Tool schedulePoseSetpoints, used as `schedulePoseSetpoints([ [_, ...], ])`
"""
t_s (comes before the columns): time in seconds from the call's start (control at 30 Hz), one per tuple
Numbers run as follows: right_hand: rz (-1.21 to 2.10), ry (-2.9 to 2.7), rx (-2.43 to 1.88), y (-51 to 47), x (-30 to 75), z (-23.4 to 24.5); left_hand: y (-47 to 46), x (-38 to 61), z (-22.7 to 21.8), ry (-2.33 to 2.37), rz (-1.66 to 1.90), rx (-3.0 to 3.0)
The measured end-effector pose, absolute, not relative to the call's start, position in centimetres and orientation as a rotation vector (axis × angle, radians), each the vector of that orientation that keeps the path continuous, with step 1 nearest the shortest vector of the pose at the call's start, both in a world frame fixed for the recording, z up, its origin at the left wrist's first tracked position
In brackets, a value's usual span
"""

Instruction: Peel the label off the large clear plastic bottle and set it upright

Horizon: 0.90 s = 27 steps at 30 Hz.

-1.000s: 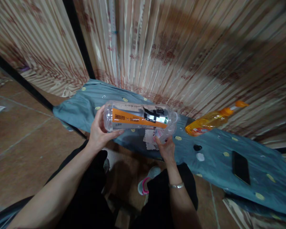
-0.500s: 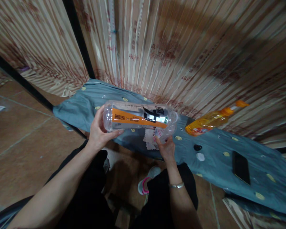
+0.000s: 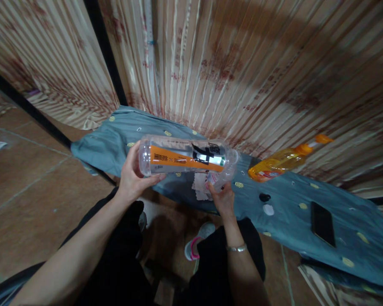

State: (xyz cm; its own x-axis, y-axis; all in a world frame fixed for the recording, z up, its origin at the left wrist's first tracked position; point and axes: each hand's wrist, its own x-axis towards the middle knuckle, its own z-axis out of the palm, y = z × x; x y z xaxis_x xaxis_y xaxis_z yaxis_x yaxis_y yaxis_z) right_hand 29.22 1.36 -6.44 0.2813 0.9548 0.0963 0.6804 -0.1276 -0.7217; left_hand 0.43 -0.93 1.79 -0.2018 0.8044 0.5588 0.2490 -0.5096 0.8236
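My left hand (image 3: 132, 174) is wrapped round the base of a large clear plastic bottle (image 3: 181, 156) with an orange and black label. The bottle lies nearly level above the cloth, its neck pointing right. Below that neck, my right hand (image 3: 222, 195) is closed on a small clear plastic bottle (image 3: 217, 177) with pink print, whose top meets or nearly meets the large bottle's mouth. I cannot make out the contact exactly. Whatever liquid may be inside is too faint to tell. A pale scalloped paper (image 3: 200, 187) lies on the cloth just behind the small bottle.
On the blue-grey cloth (image 3: 293, 221) stand an orange pump bottle (image 3: 277, 163), a small black cap (image 3: 264, 197), a white cap (image 3: 268, 209) and a black phone (image 3: 323, 224). A striped curtain (image 3: 230, 63) hangs behind. Dark metal poles (image 3: 107, 51) rise at the left.
The large bottle has rolled very slightly in my left hand, its label print shifting a little. Both hands otherwise keep their places.
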Motion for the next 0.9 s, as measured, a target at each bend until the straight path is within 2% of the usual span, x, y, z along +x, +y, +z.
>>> schedulePoseSetpoints([
  [0.9,0.526,-1.45,-1.843,1.24,29.16,-6.66,-0.72,0.14,1.34,1.247,1.756,1.664],
])
